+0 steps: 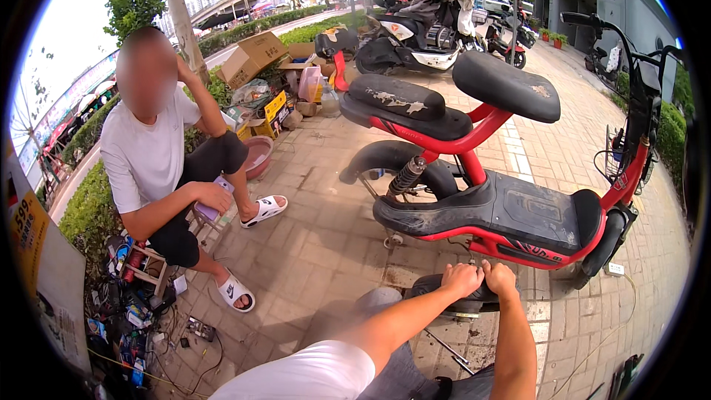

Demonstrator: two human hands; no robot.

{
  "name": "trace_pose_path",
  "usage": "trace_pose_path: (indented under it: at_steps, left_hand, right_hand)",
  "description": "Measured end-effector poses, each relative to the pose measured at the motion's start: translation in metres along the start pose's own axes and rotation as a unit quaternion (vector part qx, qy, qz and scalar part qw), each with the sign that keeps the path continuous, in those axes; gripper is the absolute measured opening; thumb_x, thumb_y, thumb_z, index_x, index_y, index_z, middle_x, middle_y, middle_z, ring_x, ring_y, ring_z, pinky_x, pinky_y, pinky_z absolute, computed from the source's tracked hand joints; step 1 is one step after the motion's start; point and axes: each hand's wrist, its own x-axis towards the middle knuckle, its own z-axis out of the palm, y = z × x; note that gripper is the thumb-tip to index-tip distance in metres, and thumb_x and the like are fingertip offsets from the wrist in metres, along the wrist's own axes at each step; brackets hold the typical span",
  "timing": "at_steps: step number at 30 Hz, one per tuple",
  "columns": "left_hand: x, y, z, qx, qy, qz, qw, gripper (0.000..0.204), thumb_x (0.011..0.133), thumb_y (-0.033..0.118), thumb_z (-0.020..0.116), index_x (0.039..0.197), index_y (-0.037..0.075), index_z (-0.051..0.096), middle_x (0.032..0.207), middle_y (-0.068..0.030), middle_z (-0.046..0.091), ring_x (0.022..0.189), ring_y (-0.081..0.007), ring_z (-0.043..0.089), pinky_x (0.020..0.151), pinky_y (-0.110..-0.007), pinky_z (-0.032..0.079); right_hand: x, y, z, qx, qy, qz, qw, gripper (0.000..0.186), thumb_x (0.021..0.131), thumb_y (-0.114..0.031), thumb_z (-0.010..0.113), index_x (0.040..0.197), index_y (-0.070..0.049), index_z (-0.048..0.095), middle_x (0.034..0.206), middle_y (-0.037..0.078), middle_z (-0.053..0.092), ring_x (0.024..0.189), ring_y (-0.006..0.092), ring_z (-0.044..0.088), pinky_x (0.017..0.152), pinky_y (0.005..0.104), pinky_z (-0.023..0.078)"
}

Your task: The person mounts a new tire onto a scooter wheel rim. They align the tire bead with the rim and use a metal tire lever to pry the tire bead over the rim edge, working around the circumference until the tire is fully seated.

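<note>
My left hand and my right hand meet just below the footboard of a red and black electric scooter. Fingers on both are closed in a pinch, thumbs close together. What lies between them is too small to make out; a thin dark cable hangs from the scooter's underside right above. Under my hands is a black wheel, partly covered by my left forearm. Long metal tools lie on the paving beside my knees.
A seated person in a white shirt holds a phone at the left. Loose parts and wires litter the ground there. Cardboard boxes and a basin stand behind. A white power strip trails a cord at the right.
</note>
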Motion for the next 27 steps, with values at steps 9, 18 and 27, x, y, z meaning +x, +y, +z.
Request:
trace_pose_path:
  at_steps: [9, 18, 27]
  left_hand:
    - [-0.002, 0.006, -0.008, -0.018, -0.02, -0.005, 1.0, 0.049, 0.095, 0.04, 0.041, 0.091, 0.005, 0.074, 0.1, -0.0175, 0.072, 0.1, -0.0348, 0.066, 0.092, -0.052, 0.044]
    - [0.007, 0.001, 0.004, 0.005, -0.001, -0.01, 1.0, 0.044, 0.094, 0.04, 0.043, 0.085, 0.009, 0.073, 0.096, -0.0139, 0.072, 0.097, -0.0321, 0.066, 0.088, -0.051, 0.045]
    - [-0.002, 0.002, -0.005, -0.014, 0.006, -0.009, 1.0, 0.046, 0.095, 0.038, 0.042, 0.083, 0.007, 0.073, 0.093, -0.0166, 0.072, 0.095, -0.0349, 0.067, 0.088, -0.051, 0.045]
  right_hand:
    - [0.001, 0.002, 0.0, 0.016, 0.014, -0.009, 1.0, 0.061, 0.095, -0.054, 0.044, 0.087, -0.002, 0.075, 0.091, 0.026, 0.069, 0.092, 0.0424, 0.067, 0.085, 0.0491, 0.052]
    - [0.013, 0.006, 0.003, 0.006, -0.013, -0.008, 1.0, 0.062, 0.095, -0.055, 0.044, 0.089, -0.001, 0.074, 0.095, 0.026, 0.069, 0.095, 0.0415, 0.067, 0.086, 0.0493, 0.052]
    - [0.011, 0.008, 0.01, 0.013, 0.011, -0.029, 0.999, 0.063, 0.094, -0.054, 0.047, 0.085, 0.003, 0.072, 0.09, 0.029, 0.068, 0.091, 0.045, 0.066, 0.084, 0.0509, 0.052]
